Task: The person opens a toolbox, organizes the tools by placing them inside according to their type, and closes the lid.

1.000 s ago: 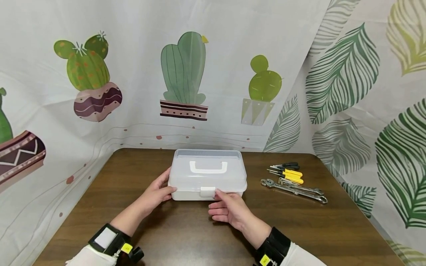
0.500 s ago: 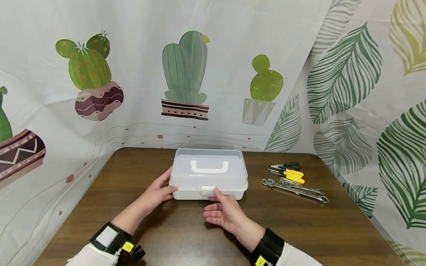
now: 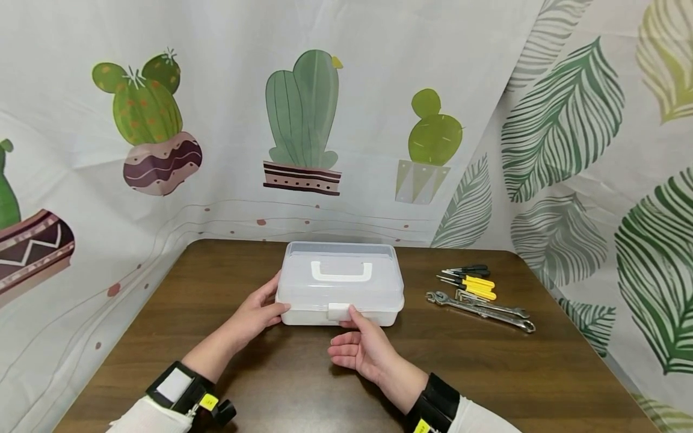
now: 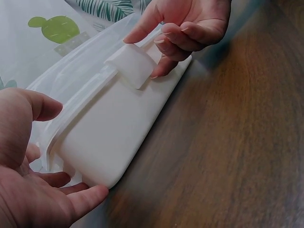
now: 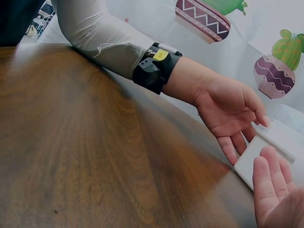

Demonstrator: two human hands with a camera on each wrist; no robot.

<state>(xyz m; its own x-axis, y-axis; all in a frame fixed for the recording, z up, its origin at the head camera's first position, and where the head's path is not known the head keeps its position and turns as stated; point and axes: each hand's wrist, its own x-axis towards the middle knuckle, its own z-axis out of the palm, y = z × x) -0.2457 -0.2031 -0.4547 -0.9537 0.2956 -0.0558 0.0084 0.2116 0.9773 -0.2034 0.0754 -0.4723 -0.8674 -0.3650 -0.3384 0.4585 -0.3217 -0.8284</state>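
Observation:
In the head view a plastic toolbox (image 3: 303,317), with a clear lid, a white base and a white carry handle (image 3: 342,276), stands closed at the middle back of the table. My left hand (image 3: 255,313) grips its left end, thumb at the front corner and fingers around the side. At the front latch (image 3: 338,311), my right hand (image 3: 370,349) has its thumb on the right edge. The left wrist view shows the right index finger under the latch (image 4: 135,66), pinching it with the thumb; the other right fingers curl loosely in front.
To the right on the brown wooden table (image 3: 303,385) lie several yellow-handled screwdrivers (image 3: 476,288), black-handled screwdrivers (image 3: 473,269), small hex keys (image 3: 468,296) and metal wrenches (image 3: 487,311). Behind the table hangs a printed cloth (image 3: 227,120) with cacti and leaves.
My right hand has shifted slightly left and toward me, its index finger moving under the latch. The left hand keeps its grip on the toolbox, and the lid stays closed.

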